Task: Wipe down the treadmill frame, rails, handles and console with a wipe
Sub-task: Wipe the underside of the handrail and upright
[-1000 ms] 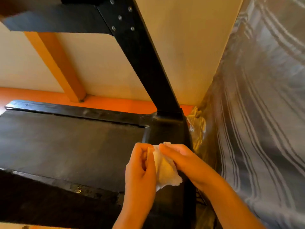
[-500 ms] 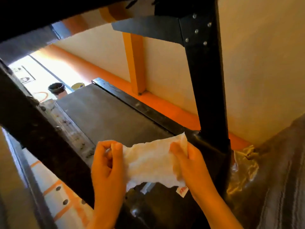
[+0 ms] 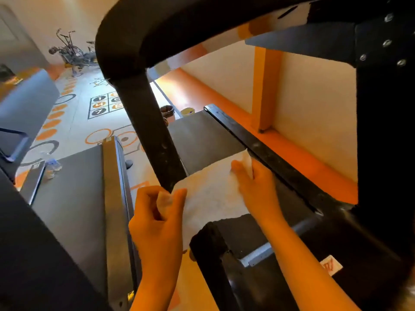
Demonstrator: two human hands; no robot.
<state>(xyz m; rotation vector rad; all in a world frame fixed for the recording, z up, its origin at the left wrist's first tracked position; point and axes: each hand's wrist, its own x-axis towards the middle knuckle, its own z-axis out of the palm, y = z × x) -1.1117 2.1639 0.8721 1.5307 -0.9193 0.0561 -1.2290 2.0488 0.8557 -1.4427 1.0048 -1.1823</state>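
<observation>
Centrally, a thin white paper wipe (image 3: 208, 198) is stretched flat between the person's two hands, held above the dark grey treadmill belt (image 3: 202, 135). The left hand (image 3: 157, 221) has its fingers curled and pinches the wipe's near left edge between thumb and fingertips. The right hand (image 3: 253, 189) pinches the far right corner, with the thumb lying on top of the sheet and the other fingers tucked beneath it. The wipe hangs between the black padded handle upright (image 3: 152, 142) on its left and the glossy black side rail (image 3: 269, 158) on its right. Whether it touches either one cannot be told. A short black padded handle end (image 3: 208, 239) stands in front of the wipe's lower edge and hides part of it.

The padded upright bends over at the top into a thick curved black bar (image 3: 134, 52) crossing the upper view. At the right stands a broad black frame post (image 3: 381, 153) with silver bolts near its top. Beyond the side rail run an orange floor strip (image 3: 292, 153) and a cream wall (image 3: 314, 108).

To the left lies a second treadmill's dark belt (image 3: 78, 198), with a clear plastic water bottle (image 3: 51, 164) just beside it on the floor. Farther back are a numbered grid painted on the floor (image 3: 103, 105) and an exercise bike (image 3: 67, 50) near the wall.
</observation>
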